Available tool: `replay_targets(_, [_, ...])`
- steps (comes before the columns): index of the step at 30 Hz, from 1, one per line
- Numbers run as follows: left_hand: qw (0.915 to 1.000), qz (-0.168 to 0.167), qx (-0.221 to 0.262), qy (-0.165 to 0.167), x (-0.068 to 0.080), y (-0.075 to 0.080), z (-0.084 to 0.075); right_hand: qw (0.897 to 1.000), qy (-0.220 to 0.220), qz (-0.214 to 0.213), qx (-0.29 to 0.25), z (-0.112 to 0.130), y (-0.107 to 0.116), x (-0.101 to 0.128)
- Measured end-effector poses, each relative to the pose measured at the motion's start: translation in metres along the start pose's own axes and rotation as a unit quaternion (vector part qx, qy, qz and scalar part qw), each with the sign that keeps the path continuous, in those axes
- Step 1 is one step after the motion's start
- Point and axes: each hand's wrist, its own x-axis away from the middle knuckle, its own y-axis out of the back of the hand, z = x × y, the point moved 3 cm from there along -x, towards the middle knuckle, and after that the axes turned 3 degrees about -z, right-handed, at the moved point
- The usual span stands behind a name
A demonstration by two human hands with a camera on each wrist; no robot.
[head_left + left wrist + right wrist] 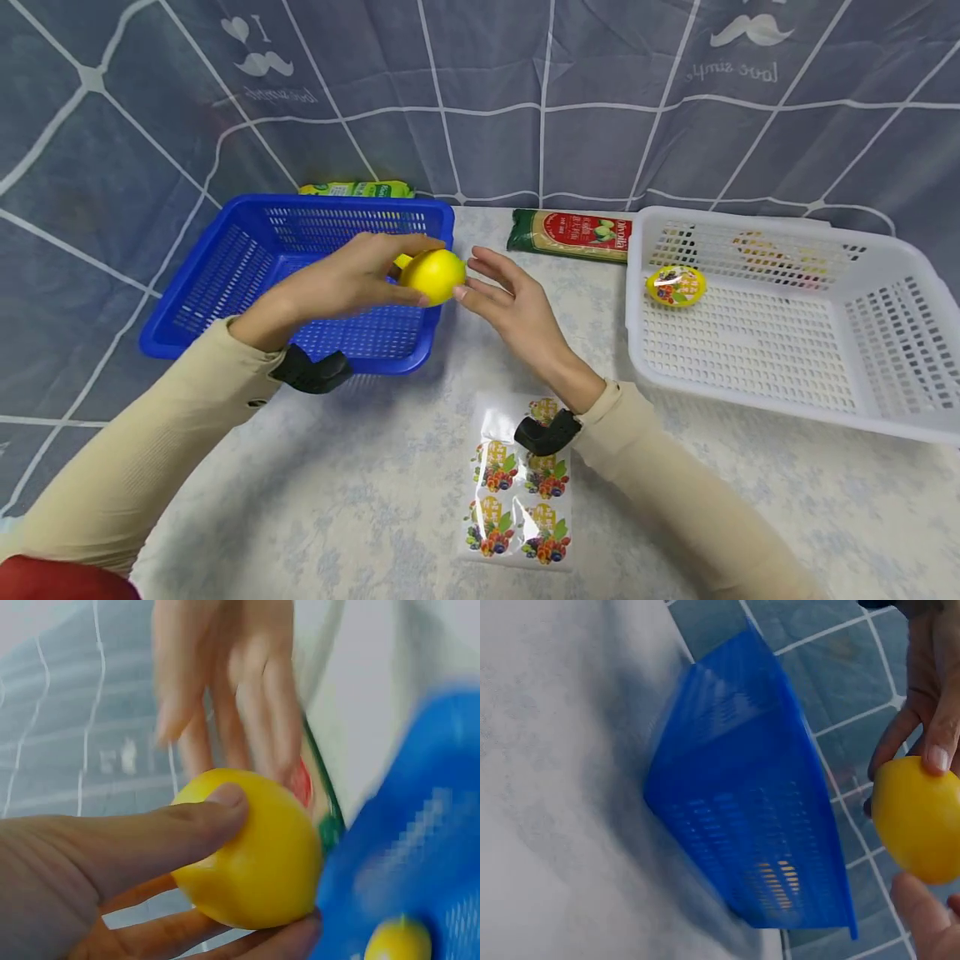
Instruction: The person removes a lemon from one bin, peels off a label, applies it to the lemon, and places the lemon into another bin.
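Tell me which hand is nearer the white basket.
Right. The right hand is over the table between the two baskets, fingertips at the lemon; the left hand grips that lemon over the blue basket, farther from the white basket.

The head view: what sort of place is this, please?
Probably a staged sorting table indoors, not a real kitchen. A table with a pale cloth holds a blue basket and a white basket; a grey sheet hangs behind. The left hand holds a lemon.
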Motion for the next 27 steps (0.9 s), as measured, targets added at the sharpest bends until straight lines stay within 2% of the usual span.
replay_targets(5, [0.999, -0.022, 0.032, -0.02, -0.001, -0.022, -0.013, 1.0, 0.004, 0.008, -0.021, 0.003, 0.012, 0.004])
replay_targets(9, [0.9959, -0.046, 0.074, -0.023, -0.004, -0.038, -0.019, 1.0, -0.011, -0.001, -0.009, 0.002, 0.025, 0.011])
replay_targets(14, [0.9902, -0.072, 0.119, -0.001, -0.01, -0.061, -0.022, 0.999, -0.03, -0.02, 0.002, 0.0, 0.039, 0.019])
replay_targets(21, [0.9858, -0.098, 0.129, 0.046, -0.012, -0.09, -0.024, 0.997, -0.049, -0.043, 0.031, -0.011, 0.051, 0.026])
replay_targets(27, [0.9758, -0.129, 0.163, 0.069, -0.013, -0.112, -0.024, 0.994, -0.046, -0.068, 0.075, -0.021, 0.056, 0.033])
